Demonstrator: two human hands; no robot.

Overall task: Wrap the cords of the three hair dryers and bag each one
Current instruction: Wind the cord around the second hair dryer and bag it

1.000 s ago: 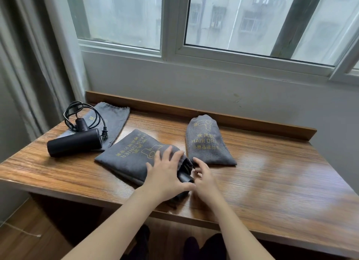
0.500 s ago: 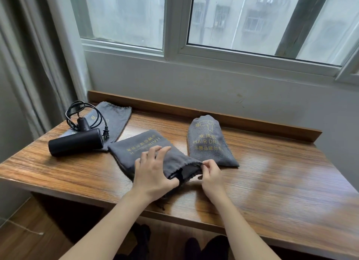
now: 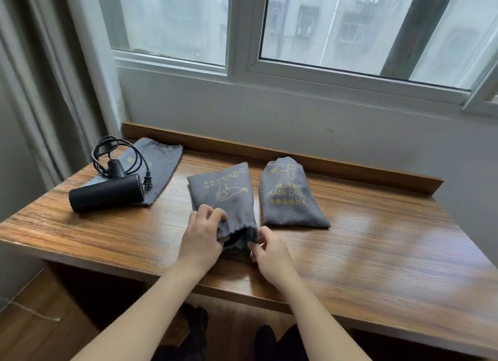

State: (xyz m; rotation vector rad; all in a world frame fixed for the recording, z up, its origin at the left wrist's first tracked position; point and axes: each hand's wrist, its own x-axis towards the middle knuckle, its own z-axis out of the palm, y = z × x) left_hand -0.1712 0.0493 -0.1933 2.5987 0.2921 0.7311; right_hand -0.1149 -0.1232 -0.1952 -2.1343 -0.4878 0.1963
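Grey cloth bunches under my left hand (image 3: 202, 232), whose curled fingers grip the near mouth of the middle bag (image 3: 222, 199); my right hand (image 3: 265, 246) pinches the same mouth from its right side. Something dark shows inside the opening, I judge the dryer. This bag's long axis runs away from me toward the window, mouth nearest my fingers, so closing it means drawing toward me. A filled bag (image 3: 291, 196) lies just right of it. Well off to the far left, the last hair dryer (image 3: 106, 196) rests on its flat bag (image 3: 159, 158), cord (image 3: 118, 153) coiled; my left hand is nearer.
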